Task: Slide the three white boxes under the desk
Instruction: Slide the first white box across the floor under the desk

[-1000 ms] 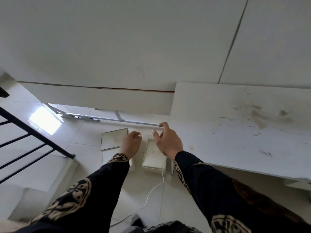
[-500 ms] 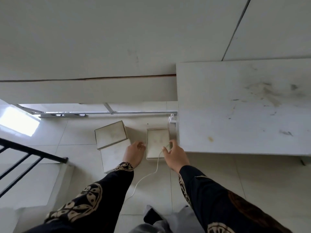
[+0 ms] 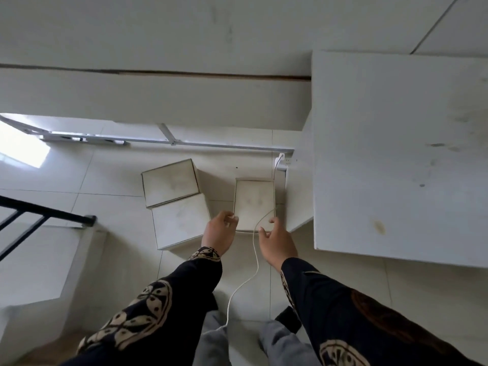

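View from above, looking down at a pale tiled floor (image 3: 111,178). A white desk (image 3: 396,154) fills the right side of the frame, its top marked with faint stains. Three white boxes sit on the floor in the centre of the frame, all out in the open to the left of the desk. The right box (image 3: 254,202) stands just beside the desk's left edge. The upper left box (image 3: 170,182) touches the lower left box (image 3: 181,224) below it, and both are angled slightly.

Two arms in dark sleeves with a tan pattern reach up from the bottom of the frame. The left hand (image 3: 219,233) is at the lower left corner of the right box, fingers curled loosely at its edge. The right hand (image 3: 277,243) is at the box's lower right corner, fingers spread and partly open, fingertips at the rim. Neither hand has closed around the box.

A thin white cable (image 3: 253,249) runs from a wall plug (image 3: 280,159) above the right box, down across the box, between the hands, to the bottom of the frame. A black railing (image 3: 39,215) crosses the left edge.
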